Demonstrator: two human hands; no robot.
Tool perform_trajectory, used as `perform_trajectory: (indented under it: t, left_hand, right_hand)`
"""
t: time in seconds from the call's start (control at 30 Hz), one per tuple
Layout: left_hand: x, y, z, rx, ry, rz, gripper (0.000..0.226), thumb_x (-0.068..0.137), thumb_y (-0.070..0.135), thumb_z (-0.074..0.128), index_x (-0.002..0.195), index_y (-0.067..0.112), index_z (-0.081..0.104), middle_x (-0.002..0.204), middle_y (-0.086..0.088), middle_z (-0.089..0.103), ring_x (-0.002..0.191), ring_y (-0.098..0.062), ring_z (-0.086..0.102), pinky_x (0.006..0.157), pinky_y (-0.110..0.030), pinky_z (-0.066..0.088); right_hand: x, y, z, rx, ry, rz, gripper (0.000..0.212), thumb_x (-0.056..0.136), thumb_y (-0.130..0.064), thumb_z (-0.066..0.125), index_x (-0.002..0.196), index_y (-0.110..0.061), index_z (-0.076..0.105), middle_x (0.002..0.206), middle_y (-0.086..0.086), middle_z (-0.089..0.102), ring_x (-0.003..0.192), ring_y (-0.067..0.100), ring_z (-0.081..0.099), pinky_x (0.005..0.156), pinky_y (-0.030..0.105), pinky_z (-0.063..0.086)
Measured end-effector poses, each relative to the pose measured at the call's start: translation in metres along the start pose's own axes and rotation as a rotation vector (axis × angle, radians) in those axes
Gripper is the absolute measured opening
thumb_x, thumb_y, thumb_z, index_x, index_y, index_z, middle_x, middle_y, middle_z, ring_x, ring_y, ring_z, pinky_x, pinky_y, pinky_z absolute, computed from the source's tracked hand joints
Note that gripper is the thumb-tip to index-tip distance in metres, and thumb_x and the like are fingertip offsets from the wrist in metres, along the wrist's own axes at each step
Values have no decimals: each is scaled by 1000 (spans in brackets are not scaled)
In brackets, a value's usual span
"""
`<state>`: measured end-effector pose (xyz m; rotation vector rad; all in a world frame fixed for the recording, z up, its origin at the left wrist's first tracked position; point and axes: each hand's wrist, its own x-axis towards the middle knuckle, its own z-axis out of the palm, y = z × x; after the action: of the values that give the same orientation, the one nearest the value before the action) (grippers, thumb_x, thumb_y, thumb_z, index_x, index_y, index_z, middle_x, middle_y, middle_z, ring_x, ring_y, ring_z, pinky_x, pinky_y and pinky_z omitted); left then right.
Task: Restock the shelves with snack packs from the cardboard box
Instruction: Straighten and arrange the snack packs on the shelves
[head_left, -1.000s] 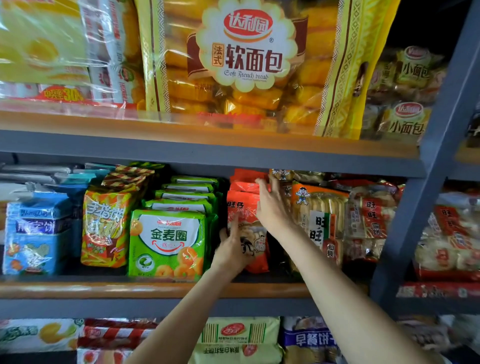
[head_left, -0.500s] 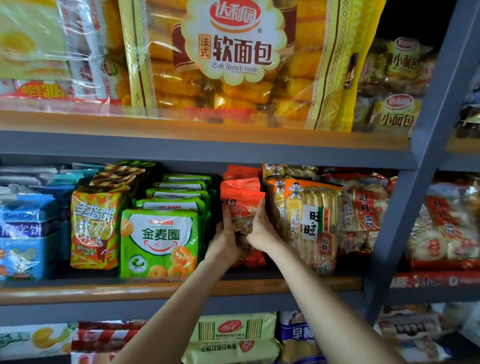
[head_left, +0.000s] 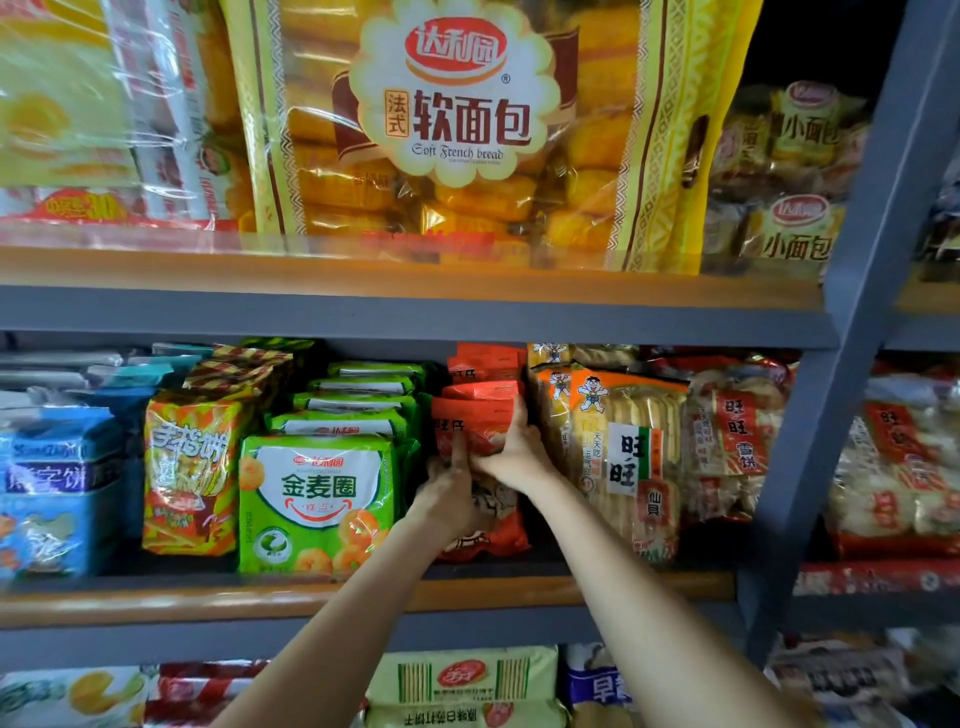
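Observation:
An orange-red snack pack (head_left: 475, 423) stands upright at the front of a row of like packs on the middle shelf (head_left: 156, 603). My left hand (head_left: 449, 493) presses flat against its front lower left, thumb up. My right hand (head_left: 514, 447) grips its upper right edge, fingers curled behind the pack. Both hands cover most of the pack's face. The cardboard box is out of view.
Green packs (head_left: 317, 499) stand just left of the orange row, rice cracker bags (head_left: 631, 457) just right. Large yellow bread bags (head_left: 457, 119) fill the top shelf. A grey upright post (head_left: 810, 441) bounds the bay on the right. More packs lie on the lower shelf.
My right hand came down from the top of the orange row to the front pack's upper right edge. The left hand slid slightly up its front. The camera moved closer.

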<state>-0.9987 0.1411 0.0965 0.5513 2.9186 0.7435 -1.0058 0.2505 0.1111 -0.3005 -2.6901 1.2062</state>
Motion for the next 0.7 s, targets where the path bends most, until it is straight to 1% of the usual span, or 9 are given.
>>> perform_trajectory:
  t: [0.03,0.1,0.2,0.23,0.3,0.33,0.43,0.63,0.7]
  left_hand:
    - [2,0,0,3,-14,-6,118,76,33,74,147,14,-18,147,-23,18,134,-35,33,107,-36,34]
    - [4,0,-1,5,-29,-12,117,76,35,73,147,13,-18,148,-22,19,135,-33,32,107,-35,33]
    - [6,-2,-2,1,-46,-20,116,78,36,72,146,12,-18,151,-20,18,138,-31,28,108,-34,31]
    - [7,-3,-1,-7,-49,-21,116,78,36,72,146,13,-18,151,-20,16,139,-31,27,108,-34,31]
    - [8,-4,0,-20,-47,-16,117,77,35,72,146,14,-19,152,-19,14,140,-30,25,109,-34,30]
    - [8,-4,1,-21,-44,-11,117,77,34,73,146,14,-20,153,-18,14,140,-30,24,110,-35,30]
    - [8,-3,3,-38,1,16,115,78,30,72,146,17,-19,154,-17,10,140,-30,24,110,-36,30]
    - [16,0,12,-86,98,-4,110,79,24,71,147,24,-16,153,-15,10,132,-33,38,101,-39,40]
    - [18,0,16,-100,135,-1,108,81,23,70,147,25,-16,154,-14,9,130,-32,41,97,-37,43]
  right_hand:
    - [6,1,2,54,0,30,112,79,-31,72,148,-20,-16,150,17,24,131,27,40,104,33,39]
    - [15,2,7,173,-54,61,113,71,-37,77,149,-18,-3,143,12,40,128,27,45,106,38,39]
    - [38,19,19,322,-53,122,105,47,-48,84,137,-19,37,118,7,62,110,24,60,98,42,48]
    - [37,20,20,365,-57,122,90,47,-46,83,126,-18,52,109,7,66,102,24,63,94,40,50]
    - [21,11,15,475,-57,116,39,65,-26,80,100,-13,67,88,7,68,83,23,64,82,33,52]
    - [15,9,13,522,-42,107,24,73,-16,75,95,-12,68,83,7,66,78,23,62,74,29,51]
    - [13,9,14,580,93,-19,23,80,0,65,102,-6,67,88,7,65,81,19,60,65,20,46]
    - [25,1,11,414,170,-60,28,76,-7,72,104,-7,64,105,14,68,95,22,65,81,29,50]
    - [24,-2,11,294,253,-10,51,75,-14,74,121,-5,53,124,15,57,109,24,60,89,27,47]
